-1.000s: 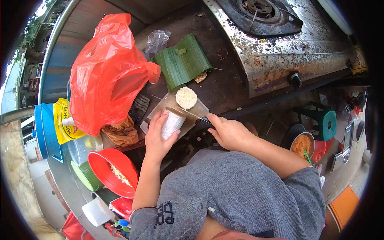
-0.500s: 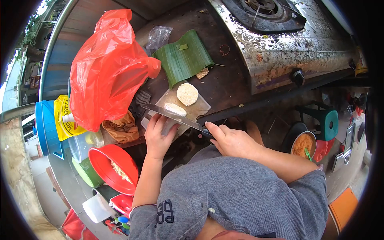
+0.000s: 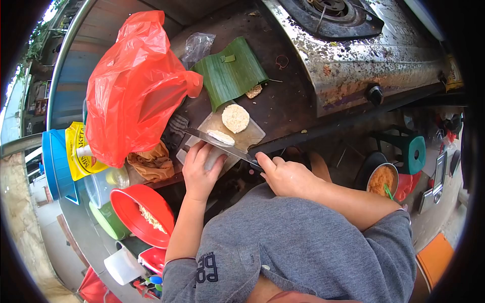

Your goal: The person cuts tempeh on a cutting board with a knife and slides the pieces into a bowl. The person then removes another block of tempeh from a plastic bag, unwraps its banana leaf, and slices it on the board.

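Note:
My right hand is wrapped around the dark handle of a kitchen knife, its blade angled across a pale translucent cutting board. Beside the blade, my left hand grips a whitish piece of tempeh, partly covered by the fingers and thumb. Just past the blade lies a cut slice of tempeh. A round, pale tempeh cake rests flat farther back on the board. Behind it a green banana leaf is spread on the dark table, with a small tempeh piece at its edge.
A red plastic bag stands left of the board beside a brown cloth. A red bowl holds pale bits at lower left. The gas stove is at back right. A pan of orange food sits lower right, near a green stool.
The knife and my right hand have shifted slightly up and left along the board. My left hand keeps its hold on the tempeh piece, and the view has tilted a little.

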`<action>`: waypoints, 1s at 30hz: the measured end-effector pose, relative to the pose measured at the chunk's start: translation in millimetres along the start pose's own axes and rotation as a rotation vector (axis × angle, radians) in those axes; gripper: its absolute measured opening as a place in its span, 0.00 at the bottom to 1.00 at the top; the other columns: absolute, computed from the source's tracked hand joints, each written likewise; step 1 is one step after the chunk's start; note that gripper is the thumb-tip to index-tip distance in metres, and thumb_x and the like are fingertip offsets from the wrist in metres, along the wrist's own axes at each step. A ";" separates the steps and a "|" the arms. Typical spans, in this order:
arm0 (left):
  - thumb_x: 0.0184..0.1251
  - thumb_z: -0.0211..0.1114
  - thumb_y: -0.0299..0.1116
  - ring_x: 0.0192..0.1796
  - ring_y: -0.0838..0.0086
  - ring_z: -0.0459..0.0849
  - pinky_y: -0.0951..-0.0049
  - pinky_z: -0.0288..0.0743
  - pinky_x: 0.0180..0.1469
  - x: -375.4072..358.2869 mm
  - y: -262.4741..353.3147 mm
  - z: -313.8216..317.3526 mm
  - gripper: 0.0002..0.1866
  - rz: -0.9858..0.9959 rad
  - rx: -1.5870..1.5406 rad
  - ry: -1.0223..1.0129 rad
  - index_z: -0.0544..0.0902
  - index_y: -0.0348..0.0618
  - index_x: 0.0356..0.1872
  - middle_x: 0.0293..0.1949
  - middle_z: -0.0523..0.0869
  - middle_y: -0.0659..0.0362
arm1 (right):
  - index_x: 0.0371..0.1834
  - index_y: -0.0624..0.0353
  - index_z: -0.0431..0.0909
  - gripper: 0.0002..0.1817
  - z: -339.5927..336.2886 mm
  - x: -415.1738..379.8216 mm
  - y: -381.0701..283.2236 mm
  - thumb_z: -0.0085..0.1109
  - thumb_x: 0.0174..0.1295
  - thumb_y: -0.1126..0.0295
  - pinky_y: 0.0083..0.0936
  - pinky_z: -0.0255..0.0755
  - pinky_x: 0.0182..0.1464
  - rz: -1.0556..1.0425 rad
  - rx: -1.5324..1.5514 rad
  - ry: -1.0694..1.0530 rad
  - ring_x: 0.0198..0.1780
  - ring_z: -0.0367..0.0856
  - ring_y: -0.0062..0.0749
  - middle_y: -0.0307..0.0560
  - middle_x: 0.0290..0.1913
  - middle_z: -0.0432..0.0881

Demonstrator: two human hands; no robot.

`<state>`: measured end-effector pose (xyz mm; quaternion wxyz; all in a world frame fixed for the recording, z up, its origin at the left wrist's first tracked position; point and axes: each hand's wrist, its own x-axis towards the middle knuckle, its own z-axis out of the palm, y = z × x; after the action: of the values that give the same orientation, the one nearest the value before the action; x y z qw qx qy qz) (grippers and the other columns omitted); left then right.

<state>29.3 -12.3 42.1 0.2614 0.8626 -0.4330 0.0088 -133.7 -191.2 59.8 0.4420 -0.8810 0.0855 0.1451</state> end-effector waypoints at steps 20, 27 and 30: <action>0.52 0.72 0.31 0.55 0.55 0.81 0.63 0.73 0.57 -8.4 2.9 -7.1 0.21 -0.062 -0.009 -0.002 0.80 0.39 0.49 0.53 0.81 0.46 | 0.53 0.65 0.60 0.17 -4.1 16.5 25.5 0.51 0.66 0.68 0.48 0.74 0.37 -0.057 0.209 0.095 0.34 0.82 0.58 0.61 0.31 0.82; 0.52 0.72 0.32 0.51 0.55 0.82 0.63 0.76 0.52 -13.0 -0.7 -0.7 0.20 -0.028 -0.001 0.057 0.81 0.42 0.48 0.52 0.82 0.48 | 0.59 0.61 0.59 0.22 -1.1 -7.6 11.0 0.53 0.66 0.67 0.45 0.77 0.34 -0.140 0.051 0.223 0.33 0.82 0.58 0.63 0.35 0.80; 0.51 0.72 0.32 0.49 0.55 0.82 0.63 0.77 0.49 -15.9 -3.6 1.3 0.20 -0.065 -0.005 0.065 0.81 0.42 0.47 0.50 0.82 0.48 | 0.59 0.61 0.60 0.21 -0.4 -12.6 2.1 0.51 0.66 0.66 0.44 0.77 0.31 -0.120 0.009 0.139 0.32 0.82 0.56 0.62 0.35 0.79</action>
<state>21.8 0.7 35.5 0.2777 0.8748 -0.3960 0.0269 -146.1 -192.5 62.7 0.4468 -0.8906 0.0637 0.0565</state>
